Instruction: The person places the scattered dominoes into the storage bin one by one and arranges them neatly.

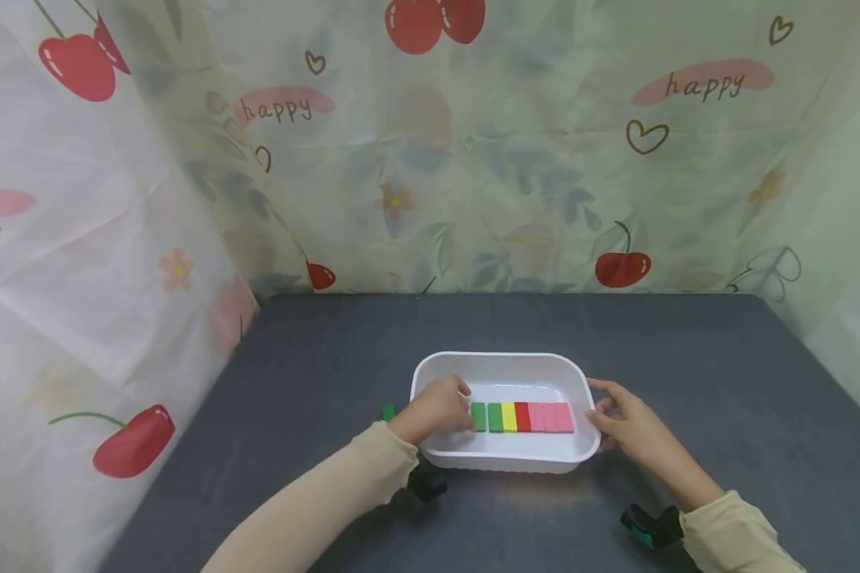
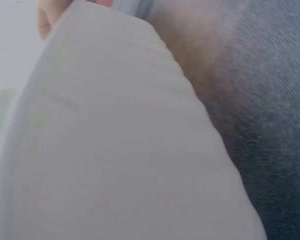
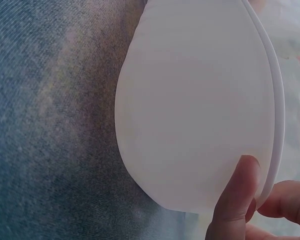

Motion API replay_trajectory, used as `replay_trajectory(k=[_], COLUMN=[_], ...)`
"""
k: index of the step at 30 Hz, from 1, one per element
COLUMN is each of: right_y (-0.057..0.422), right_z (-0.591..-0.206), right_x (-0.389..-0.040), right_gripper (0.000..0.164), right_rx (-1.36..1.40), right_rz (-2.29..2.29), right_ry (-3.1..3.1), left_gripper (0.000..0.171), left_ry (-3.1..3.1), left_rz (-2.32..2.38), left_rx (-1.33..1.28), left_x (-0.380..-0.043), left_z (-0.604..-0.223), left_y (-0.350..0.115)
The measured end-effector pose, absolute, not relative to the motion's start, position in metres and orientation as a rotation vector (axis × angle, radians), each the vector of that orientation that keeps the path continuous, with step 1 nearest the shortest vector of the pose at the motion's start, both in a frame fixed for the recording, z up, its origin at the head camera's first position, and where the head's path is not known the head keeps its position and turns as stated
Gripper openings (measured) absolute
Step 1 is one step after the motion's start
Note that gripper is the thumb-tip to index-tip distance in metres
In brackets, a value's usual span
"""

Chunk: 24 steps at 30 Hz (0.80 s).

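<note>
A white tray point(image 1: 502, 458) stands on the dark table, with a row of flat colored tiles inside: green, yellow point(image 1: 509, 417), red point(image 1: 522, 417) and several pink point(image 1: 552, 417). My left hand point(image 1: 440, 407) reaches over the tray's left side, its fingers curled at a green tile point(image 1: 478, 417) a small gap left of the row. My right hand point(image 1: 627, 422) grips the tray's right end; in the right wrist view the thumb point(image 3: 236, 195) presses the outer wall, another finger at the rim. The left wrist view shows mostly outer tray wall point(image 2: 120, 130), with part of a finger at top left.
Another green tile point(image 1: 388, 411) lies on the table left of the tray, partly hidden by the left hand. Black wrist devices hang under both wrists. Patterned curtain point(image 1: 516, 175) hangs behind the table point(image 1: 330, 342) and at its sides.
</note>
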State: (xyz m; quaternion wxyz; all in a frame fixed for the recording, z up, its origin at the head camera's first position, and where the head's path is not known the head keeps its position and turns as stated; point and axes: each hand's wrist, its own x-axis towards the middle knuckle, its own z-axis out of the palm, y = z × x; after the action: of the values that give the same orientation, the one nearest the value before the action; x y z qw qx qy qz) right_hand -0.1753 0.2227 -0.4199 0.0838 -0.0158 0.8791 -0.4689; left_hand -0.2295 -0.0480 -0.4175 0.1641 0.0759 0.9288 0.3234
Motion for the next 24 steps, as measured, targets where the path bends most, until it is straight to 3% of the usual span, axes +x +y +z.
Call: replay_trajectory(k=[11, 24], right_y=[0.2225, 0.2223], right_z=[-0.4201, -0.42], right_x=[-0.1745, -0.1748], right_gripper=[0.057, 0.058], right_rx=[-0.056, -0.045], right_rz=[-1.408, -1.404], right_ry=[2.62, 2.611], left_gripper=[0.047, 0.044], left_ry=[2.546, 2.565], left_rz=[0.966, 0.946], left_rx=[0.087, 0.146], left_x=[-0.2266, -0.2247], left_z=[-0.4164, -0.4193], left_y=[-0.0458, -0.0428])
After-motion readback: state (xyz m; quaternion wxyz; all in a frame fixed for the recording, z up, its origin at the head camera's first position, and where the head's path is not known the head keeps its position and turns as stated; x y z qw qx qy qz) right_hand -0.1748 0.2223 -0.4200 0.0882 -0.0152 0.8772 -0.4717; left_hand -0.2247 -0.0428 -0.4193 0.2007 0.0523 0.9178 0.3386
